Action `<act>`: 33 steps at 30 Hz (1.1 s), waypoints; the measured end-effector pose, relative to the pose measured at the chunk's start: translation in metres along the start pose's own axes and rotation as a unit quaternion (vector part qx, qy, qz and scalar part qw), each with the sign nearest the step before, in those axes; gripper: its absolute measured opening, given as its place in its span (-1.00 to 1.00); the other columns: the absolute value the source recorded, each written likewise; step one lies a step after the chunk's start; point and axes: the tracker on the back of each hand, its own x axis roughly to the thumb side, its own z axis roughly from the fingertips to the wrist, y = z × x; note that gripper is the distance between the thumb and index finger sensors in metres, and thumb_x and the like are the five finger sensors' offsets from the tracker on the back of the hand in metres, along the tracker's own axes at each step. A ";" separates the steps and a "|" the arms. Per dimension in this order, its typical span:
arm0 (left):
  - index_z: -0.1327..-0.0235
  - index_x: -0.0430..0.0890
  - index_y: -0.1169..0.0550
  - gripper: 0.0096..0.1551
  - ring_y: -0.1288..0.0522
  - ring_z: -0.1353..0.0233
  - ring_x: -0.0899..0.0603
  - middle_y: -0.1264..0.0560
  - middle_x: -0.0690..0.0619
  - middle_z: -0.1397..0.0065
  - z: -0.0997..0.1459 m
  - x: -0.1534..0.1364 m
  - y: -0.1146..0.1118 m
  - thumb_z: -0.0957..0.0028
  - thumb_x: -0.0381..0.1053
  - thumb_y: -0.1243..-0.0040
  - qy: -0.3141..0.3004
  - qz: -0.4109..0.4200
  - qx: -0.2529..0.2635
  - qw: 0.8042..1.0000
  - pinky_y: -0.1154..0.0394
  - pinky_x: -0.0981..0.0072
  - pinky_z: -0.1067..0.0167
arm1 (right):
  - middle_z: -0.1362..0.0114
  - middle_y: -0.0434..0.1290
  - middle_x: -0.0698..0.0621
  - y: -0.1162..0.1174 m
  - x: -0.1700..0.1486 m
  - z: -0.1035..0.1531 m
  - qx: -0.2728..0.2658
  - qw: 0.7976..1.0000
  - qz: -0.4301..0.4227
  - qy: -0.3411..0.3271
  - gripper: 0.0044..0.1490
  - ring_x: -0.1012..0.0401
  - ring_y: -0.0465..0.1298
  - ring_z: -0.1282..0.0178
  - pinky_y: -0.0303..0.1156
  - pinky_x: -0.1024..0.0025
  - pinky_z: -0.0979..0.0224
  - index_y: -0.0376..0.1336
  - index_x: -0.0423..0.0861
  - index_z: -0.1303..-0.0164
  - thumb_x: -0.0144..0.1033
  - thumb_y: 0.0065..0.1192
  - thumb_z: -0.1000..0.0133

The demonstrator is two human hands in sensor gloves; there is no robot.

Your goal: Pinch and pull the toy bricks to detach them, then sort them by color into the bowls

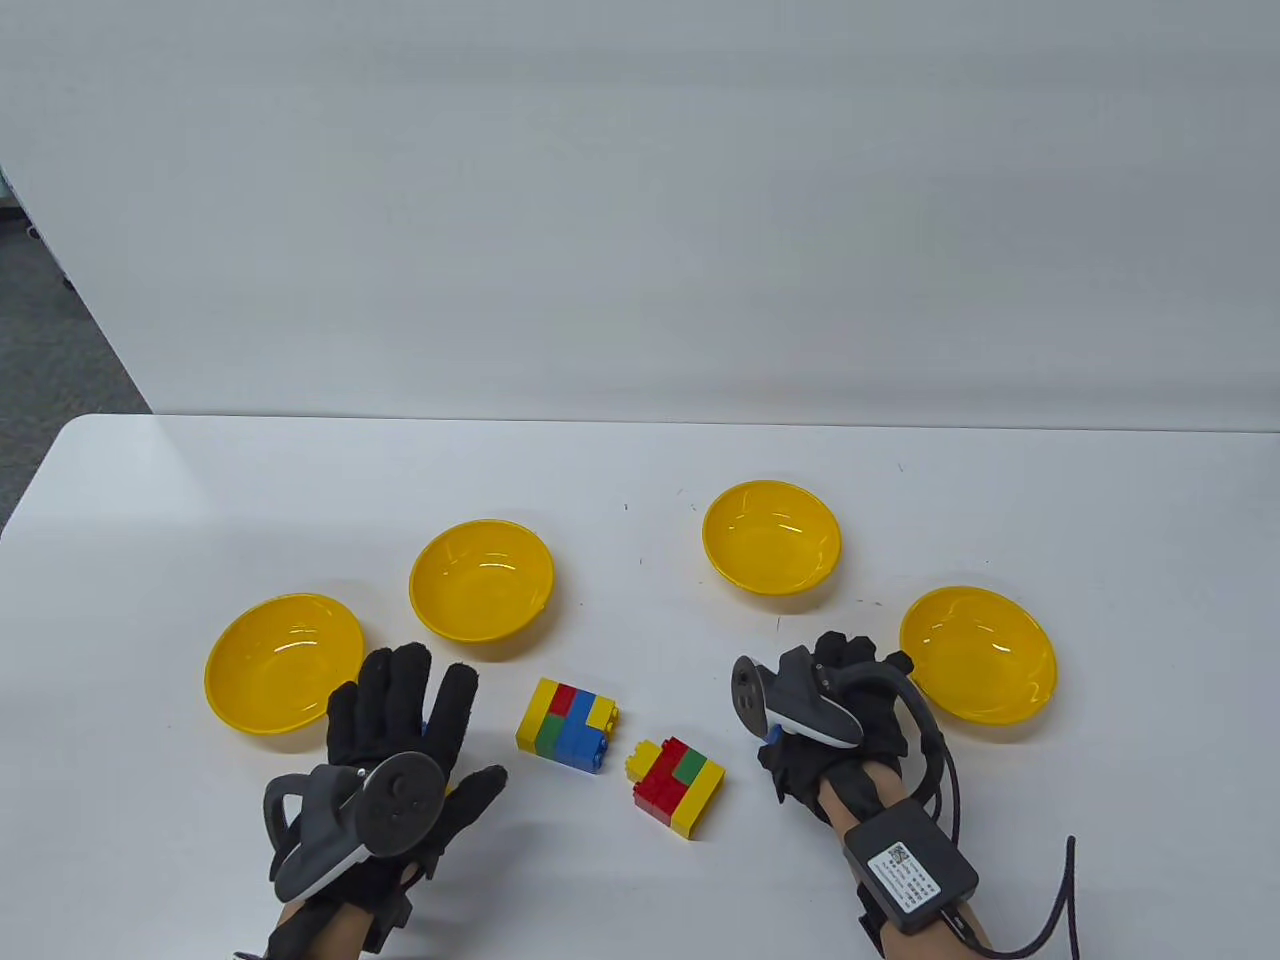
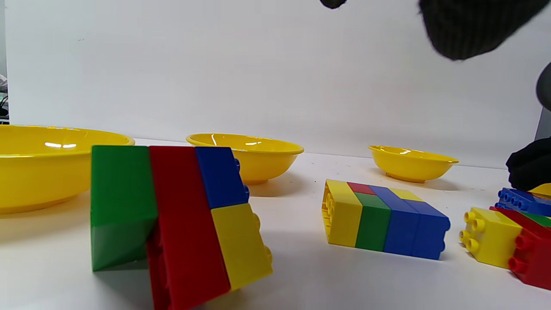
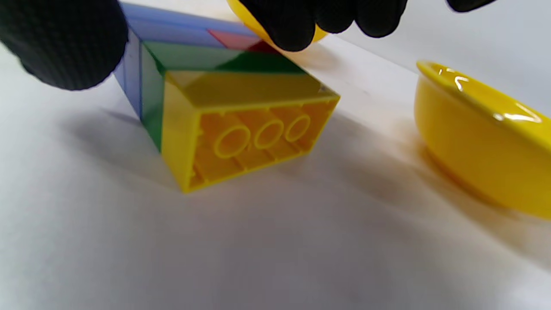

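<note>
Bricks lie in clumps on the white table point(image 1: 640, 880), with four yellow bowls in an arc behind them: far-left bowl point(image 1: 284, 663), inner-left bowl point(image 1: 481, 578), inner-right bowl point(image 1: 771, 536), far-right bowl point(image 1: 977, 651). One block point(image 1: 568, 723) of yellow, red, green and blue sits at centre, a second block point(image 1: 680, 785), mostly red and yellow, just right of it. The left hand point(image 1: 400, 740) hovers flat with fingers spread over a third block point(image 2: 181, 224), gripping nothing. The right hand point(image 1: 840, 720) sits above a fourth block point(image 3: 224, 107), fingers hanging; whether they touch it I cannot tell.
</note>
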 end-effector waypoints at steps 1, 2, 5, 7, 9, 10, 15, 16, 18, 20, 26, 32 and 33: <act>-0.67 0.27 0.05 0.11 0.26 -0.75 -0.41 0.27 -0.12 -0.78 0.000 0.000 0.000 0.07 0.54 -0.12 0.000 -0.001 0.000 1.000 0.12 -0.47 -0.53 | -0.68 -0.02 -0.38 0.003 0.000 -0.002 0.002 1.000 -0.004 0.006 0.30 -0.39 0.07 -0.60 0.01 -0.70 -0.32 0.11 -0.39 -0.51 0.35 0.28 0.14; -0.67 0.27 0.05 0.11 0.26 -0.75 -0.41 0.27 -0.12 -0.78 0.000 0.001 0.000 0.07 0.54 -0.12 -0.001 -0.002 -0.001 1.000 0.12 -0.47 -0.53 | -0.67 -0.02 -0.38 0.005 0.001 -0.004 0.000 1.000 -0.003 0.011 0.29 -0.39 0.08 -0.59 0.01 -0.70 -0.32 0.12 -0.40 -0.50 0.34 0.28 0.14; -0.67 0.27 0.05 0.11 0.25 -0.75 -0.41 0.27 -0.12 -0.78 0.000 0.001 0.000 0.07 0.54 -0.12 -0.002 -0.002 -0.001 1.000 0.12 -0.47 -0.53 | -0.66 0.00 -0.37 0.005 0.002 -0.004 -0.013 0.999 -0.027 0.012 0.22 -0.38 0.10 -0.57 0.02 -0.69 -0.31 0.18 -0.40 -0.43 0.28 0.35 0.15; -0.67 0.26 0.05 0.11 0.25 -0.75 -0.41 0.26 -0.12 -0.78 0.000 0.002 0.000 0.07 0.54 -0.12 -0.002 -0.003 0.000 1.000 0.12 -0.47 -0.53 | -0.64 0.04 -0.36 -0.003 0.002 0.004 -0.057 0.998 -0.017 0.015 0.23 -0.35 0.14 -0.56 0.06 -0.67 -0.31 0.19 -0.40 -0.40 0.28 0.42 0.19; -0.68 0.26 0.05 0.11 0.25 -0.75 -0.41 0.26 -0.13 -0.78 0.001 0.002 0.000 0.06 0.54 -0.12 -0.002 -0.002 0.002 1.000 0.12 -0.47 -0.53 | -0.63 0.07 -0.35 -0.017 -0.002 0.019 -0.126 0.991 -0.037 0.004 0.24 -0.33 0.20 -0.55 0.12 -0.62 -0.32 0.17 -0.38 -0.40 0.30 0.42 0.20; -0.67 0.26 0.04 0.11 0.25 -0.75 -0.41 0.26 -0.13 -0.78 0.000 0.002 -0.001 0.06 0.54 -0.12 -0.003 -0.001 0.002 1.000 0.11 -0.47 -0.53 | -0.63 0.08 -0.35 -0.022 -0.003 0.026 -0.155 0.986 -0.056 -0.007 0.24 -0.33 0.21 -0.55 0.15 -0.60 -0.34 0.16 -0.37 -0.40 0.29 0.43 0.21; -0.67 0.24 0.01 0.07 0.22 -0.75 -0.42 0.23 -0.13 -0.78 0.001 0.006 0.002 0.03 0.50 -0.13 -0.013 0.021 0.019 1.000 0.09 -0.46 -0.53 | -0.48 0.28 -0.35 -0.051 -0.014 0.083 -0.297 0.929 -0.208 -0.081 0.24 -0.37 0.47 -0.39 0.37 -0.43 -0.30 0.13 -0.32 -0.41 0.23 0.52 0.25; -0.67 0.23 -0.01 0.05 0.20 -0.75 -0.42 0.21 -0.13 -0.79 0.002 0.008 0.004 0.02 0.49 -0.14 -0.021 0.039 0.031 0.999 0.07 -0.46 -0.53 | -0.44 0.33 -0.33 -0.053 -0.015 0.092 -0.316 0.912 -0.239 -0.102 0.24 -0.36 0.51 -0.35 0.41 -0.43 -0.25 0.13 -0.32 -0.41 0.21 0.54 0.25; -0.66 0.20 -0.08 0.01 0.10 -0.75 -0.43 0.14 -0.15 -0.79 0.003 0.014 0.013 0.01 0.45 -0.17 -0.041 0.093 0.055 0.993 -0.01 -0.45 -0.54 | -0.41 0.32 -0.33 -0.057 -0.015 0.109 -0.334 0.887 -0.288 -0.137 0.24 -0.38 0.54 -0.29 0.47 -0.43 -0.18 0.12 -0.32 -0.41 0.18 0.57 0.26; -0.65 0.16 -0.14 -0.02 -0.02 -0.74 -0.42 0.07 -0.12 -0.79 0.003 0.024 0.026 0.00 0.41 -0.22 -0.068 0.163 0.087 0.980 -0.13 -0.42 -0.52 | -0.42 0.28 -0.36 -0.059 -0.014 0.120 -0.329 0.864 -0.339 -0.177 0.24 -0.40 0.52 -0.27 0.51 -0.39 -0.12 0.11 -0.33 -0.42 0.12 0.61 0.27; -0.64 0.09 -0.16 0.11 -0.24 -0.68 -0.39 -0.04 -0.09 -0.79 -0.011 0.077 0.043 0.09 0.37 -0.43 -0.198 0.275 0.039 0.940 -0.29 -0.38 -0.45 | -0.46 0.15 -0.44 -0.051 -0.001 0.128 -0.240 0.827 -0.437 -0.258 0.29 -0.43 0.36 -0.33 0.45 -0.31 -0.24 0.04 -0.44 -0.44 -0.06 0.66 0.27; -0.63 -0.04 -0.13 0.29 -0.33 -0.59 -0.41 -0.09 -0.19 -0.74 -0.021 0.098 0.001 0.22 0.35 -0.59 -0.251 0.339 -0.064 0.904 -0.34 -0.36 -0.40 | -0.43 0.21 -0.44 -0.044 0.015 0.133 -0.227 0.813 -0.444 -0.301 0.27 -0.41 0.42 -0.30 0.50 -0.28 -0.19 0.09 -0.44 -0.42 -0.03 0.67 0.28; -0.63 -0.06 -0.14 0.27 -0.34 -0.57 -0.41 -0.12 -0.21 -0.72 -0.020 0.097 -0.005 0.21 0.33 -0.60 -0.252 0.360 -0.082 0.895 -0.34 -0.36 -0.39 | -0.43 0.21 -0.43 -0.043 0.020 0.134 -0.227 0.814 -0.437 -0.308 0.27 -0.41 0.42 -0.29 0.50 -0.27 -0.19 0.10 -0.44 -0.42 -0.03 0.67 0.28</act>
